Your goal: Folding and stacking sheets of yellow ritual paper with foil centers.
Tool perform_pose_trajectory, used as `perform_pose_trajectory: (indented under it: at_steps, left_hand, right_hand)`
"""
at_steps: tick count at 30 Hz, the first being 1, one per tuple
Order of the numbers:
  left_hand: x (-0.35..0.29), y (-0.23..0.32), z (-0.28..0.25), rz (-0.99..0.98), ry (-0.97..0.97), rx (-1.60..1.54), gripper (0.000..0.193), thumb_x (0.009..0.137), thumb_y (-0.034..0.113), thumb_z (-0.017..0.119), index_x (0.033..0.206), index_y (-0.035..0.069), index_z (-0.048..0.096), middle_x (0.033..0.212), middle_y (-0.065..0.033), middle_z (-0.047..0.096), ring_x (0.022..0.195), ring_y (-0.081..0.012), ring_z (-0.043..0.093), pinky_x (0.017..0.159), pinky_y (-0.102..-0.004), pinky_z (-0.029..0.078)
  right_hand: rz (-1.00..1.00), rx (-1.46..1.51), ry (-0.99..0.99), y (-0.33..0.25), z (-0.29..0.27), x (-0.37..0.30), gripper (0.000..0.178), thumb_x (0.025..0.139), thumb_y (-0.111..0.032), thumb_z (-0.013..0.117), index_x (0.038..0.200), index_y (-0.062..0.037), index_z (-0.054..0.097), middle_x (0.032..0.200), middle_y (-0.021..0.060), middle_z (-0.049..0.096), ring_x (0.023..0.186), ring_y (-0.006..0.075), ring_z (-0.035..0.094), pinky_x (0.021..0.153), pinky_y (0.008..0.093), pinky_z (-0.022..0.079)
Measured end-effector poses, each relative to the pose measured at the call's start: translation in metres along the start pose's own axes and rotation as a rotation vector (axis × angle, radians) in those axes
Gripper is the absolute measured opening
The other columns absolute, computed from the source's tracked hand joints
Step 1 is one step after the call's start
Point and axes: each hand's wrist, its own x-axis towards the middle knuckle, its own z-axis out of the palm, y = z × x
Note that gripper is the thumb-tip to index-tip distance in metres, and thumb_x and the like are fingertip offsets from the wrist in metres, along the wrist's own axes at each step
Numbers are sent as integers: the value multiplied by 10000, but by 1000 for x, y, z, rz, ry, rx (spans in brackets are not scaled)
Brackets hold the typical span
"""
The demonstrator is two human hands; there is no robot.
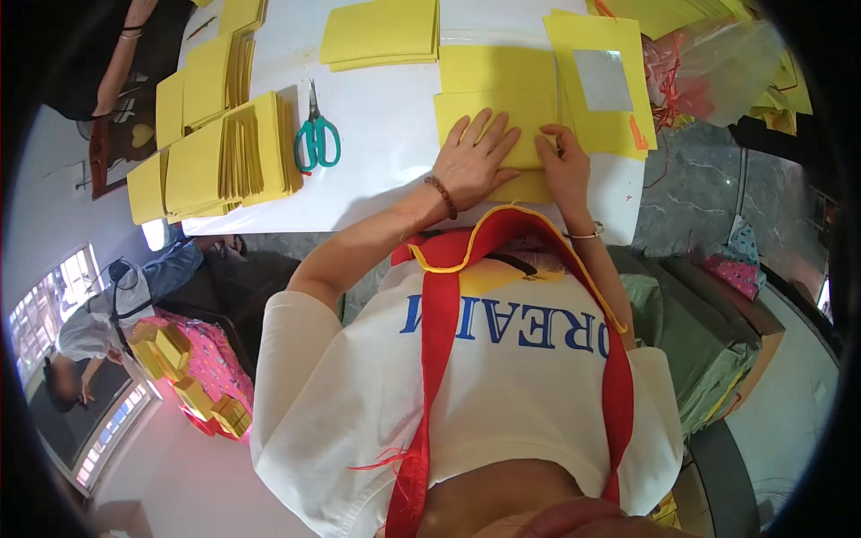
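Well to the left of the left hand [471, 157] and farther out from the body, another person's forearm [118, 67] comes down beside the white table [377, 130]; nearer the body on that same side, yellow bundles [163, 348] rest on a pink cloth [217, 345]. Closer in, yet still apart from the left hand, folded yellow stacks [235, 157] stand in a slanting row, and just right of them lie teal-handled scissors [317, 142], blades pointing away from the person. Beyond the left hand and a little to its left is a flat yellow pile [381, 31]. The left hand lies palm down with fingers fanned out on the yellow paper [531, 121], which is under it and reaches across to the right hand [563, 157]. That hand's thumb and fingers are bent close together at the paper's right edge; whether they pinch it I cannot tell. Just beyond and to the right of the right hand lies a larger yellow sheet [574, 54] bearing a silvery rectangle [603, 81]; farther right is a clear plastic bag [731, 67] with red strands [665, 94].
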Motion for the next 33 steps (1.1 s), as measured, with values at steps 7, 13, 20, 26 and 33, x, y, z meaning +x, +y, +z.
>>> perform_pose_trajectory:
  at_steps: [7,13,20,26,33]
  left_hand:
    - [-3,0,9,-20,-9,-2,661,793,459,580,1299,64,422,1363,-186,362,1263,-373,321,1019,-510,251]
    - [-6,-9,9,-4,18,-112,627,760,325,607,1277,19,426,1352,-196,365,1274,-367,302,1028,-486,244]
    - [-9,-7,-12,114,-38,-76,682,683,215,654,1271,-24,405,1315,-211,391,1191,-356,382,976,-457,311]
    - [2,10,2,113,-24,289,659,692,160,591,1302,4,395,1188,-237,477,1027,-370,479,798,-426,420]
    - [32,-42,-70,87,3,-12,535,673,132,650,1195,87,541,941,-94,620,835,-250,598,711,-359,480]
  right_hand:
    - [-366,-503,139,-17,-13,-13,369,810,-272,614,1146,-126,567,1098,88,572,986,218,550,810,439,397]
    - [-707,-816,-175,20,3,-40,596,850,-514,478,1346,-191,410,1436,66,325,1335,264,276,995,645,139]
    - [-642,-768,-221,21,4,-40,563,866,-483,473,1340,-185,421,1442,73,308,1345,263,248,1022,616,131]
    - [-311,20,-317,4,-39,-24,356,903,-205,489,1233,-75,524,1261,132,513,1200,289,441,1026,393,277]
    - [-276,-2,34,28,-34,-47,321,898,-155,474,1199,-62,536,1201,117,551,1162,249,473,989,382,293]
